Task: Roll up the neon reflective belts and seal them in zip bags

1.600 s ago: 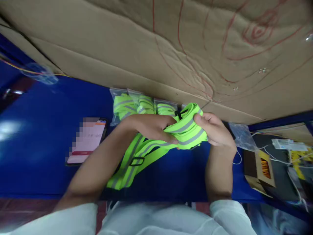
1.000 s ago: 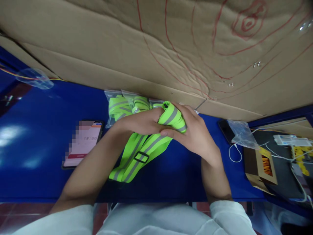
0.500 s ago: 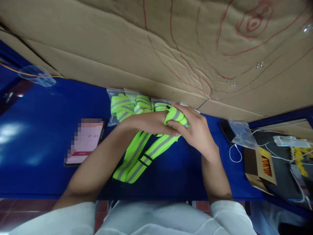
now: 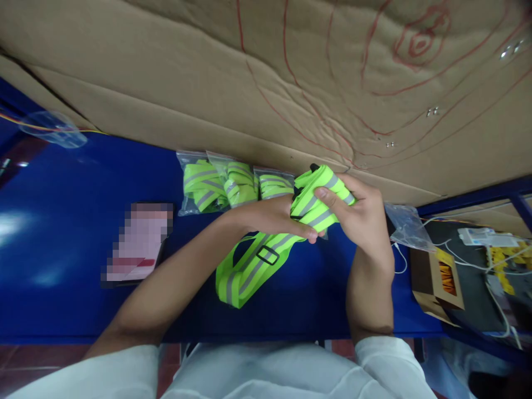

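A neon-green reflective strap (image 4: 316, 202) with grey stripes is partly folded into a bundle between my hands. My right hand (image 4: 359, 208) grips the bundle from the right, thumb pressed on top. From the left, my left hand (image 4: 278, 216) holds its lower side, the thumb along the edge and the other fingers mostly hidden. A loose loop of the strap hangs down over the blue table, carrying a black slide buckle (image 4: 267, 255). Behind my left hand lie several clear zip bags with folded green straps, among them a left bag (image 4: 203, 185) and a middle bag (image 4: 241, 185).
A phone (image 4: 137, 241) lies left on the blue table (image 4: 75, 221). A cardboard panel (image 4: 174, 105) with red lines stands behind. On the right are an empty clear bag (image 4: 409, 224), a small open box (image 4: 436, 282), white cables and a power strip (image 4: 486, 237). A clear cup (image 4: 62, 133) lies far left.
The bundle has moved right and now shows more folded layers. My right hand has shifted right. The hanging loop has become shorter, and its buckle has moved up and right.
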### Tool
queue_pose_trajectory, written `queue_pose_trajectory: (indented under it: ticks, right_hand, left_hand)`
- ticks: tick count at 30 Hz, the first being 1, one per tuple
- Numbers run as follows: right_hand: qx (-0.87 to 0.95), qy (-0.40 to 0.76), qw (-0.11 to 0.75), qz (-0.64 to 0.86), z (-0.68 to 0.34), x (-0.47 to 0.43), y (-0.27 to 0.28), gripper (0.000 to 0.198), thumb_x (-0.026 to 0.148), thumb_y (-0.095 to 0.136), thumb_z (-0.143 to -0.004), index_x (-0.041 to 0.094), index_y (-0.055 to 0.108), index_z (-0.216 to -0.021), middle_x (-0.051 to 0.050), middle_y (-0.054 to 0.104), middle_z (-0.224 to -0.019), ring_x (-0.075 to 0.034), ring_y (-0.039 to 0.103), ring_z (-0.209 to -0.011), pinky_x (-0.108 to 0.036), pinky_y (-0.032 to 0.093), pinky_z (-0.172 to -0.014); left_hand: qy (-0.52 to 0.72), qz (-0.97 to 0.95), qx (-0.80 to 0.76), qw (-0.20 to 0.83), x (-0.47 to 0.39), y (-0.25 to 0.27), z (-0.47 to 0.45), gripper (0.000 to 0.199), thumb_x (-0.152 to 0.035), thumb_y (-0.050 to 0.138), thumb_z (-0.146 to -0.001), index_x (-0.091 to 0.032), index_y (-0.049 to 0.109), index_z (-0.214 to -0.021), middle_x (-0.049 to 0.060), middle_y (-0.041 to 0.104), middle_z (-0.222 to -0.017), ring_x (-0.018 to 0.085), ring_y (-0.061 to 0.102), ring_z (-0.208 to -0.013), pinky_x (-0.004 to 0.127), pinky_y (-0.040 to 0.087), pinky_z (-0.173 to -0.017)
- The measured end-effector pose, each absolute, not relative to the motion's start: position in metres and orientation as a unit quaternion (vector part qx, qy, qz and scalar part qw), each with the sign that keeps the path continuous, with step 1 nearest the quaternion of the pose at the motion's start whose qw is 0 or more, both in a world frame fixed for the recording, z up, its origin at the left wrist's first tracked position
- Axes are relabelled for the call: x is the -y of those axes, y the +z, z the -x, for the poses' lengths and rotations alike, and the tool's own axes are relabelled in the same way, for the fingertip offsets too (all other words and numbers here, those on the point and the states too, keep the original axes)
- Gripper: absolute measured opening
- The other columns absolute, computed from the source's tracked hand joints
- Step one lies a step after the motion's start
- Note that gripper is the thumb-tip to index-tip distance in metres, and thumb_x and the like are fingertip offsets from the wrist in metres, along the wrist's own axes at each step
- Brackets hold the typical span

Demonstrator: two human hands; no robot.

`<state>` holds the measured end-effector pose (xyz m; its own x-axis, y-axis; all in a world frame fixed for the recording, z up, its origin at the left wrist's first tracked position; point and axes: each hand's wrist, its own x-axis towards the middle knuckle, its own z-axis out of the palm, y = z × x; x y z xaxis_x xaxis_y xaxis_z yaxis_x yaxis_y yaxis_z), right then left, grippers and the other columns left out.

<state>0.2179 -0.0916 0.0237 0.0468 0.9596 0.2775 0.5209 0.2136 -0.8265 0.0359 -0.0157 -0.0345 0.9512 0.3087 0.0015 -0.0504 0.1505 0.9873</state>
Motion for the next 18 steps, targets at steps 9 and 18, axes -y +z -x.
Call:
queue_pose_trajectory:
  ticks: [9, 18]
  right_hand:
    - [0.556, 0.512, 0.397, 0.52, -0.242, 0.09, 0.031, 0.041, 0.054, 0.085, -0.082, 0.024, 0.074, -0.106, 0.0, 0.077, -0.086, -0.017, 0.071, -0.066, -0.028, 0.06, -0.058]
    - [0.673, 0.331, 0.426, 0.506, -0.228, 0.079, 0.021, 0.044, 0.048, 0.076, -0.092, 0.028, 0.061, -0.127, -0.004, 0.069, -0.124, -0.017, 0.071, -0.096, -0.031, 0.061, -0.082]
  left_hand:
    - [0.078, -0.771, -0.014, 0.632, 0.015, -0.032, -0.032, 0.029, -0.036, 0.061, -0.102, -0.015, 0.08, -0.099, 0.008, 0.082, -0.103, 0.017, 0.075, -0.103, 0.022, 0.052, -0.097]
    - [0.104, -0.825, -0.08, 0.549, 0.019, -0.007, -0.017, 0.027, -0.031, 0.055, -0.104, -0.015, 0.074, -0.095, 0.004, 0.077, -0.098, 0.013, 0.07, -0.094, 0.019, 0.049, -0.091]
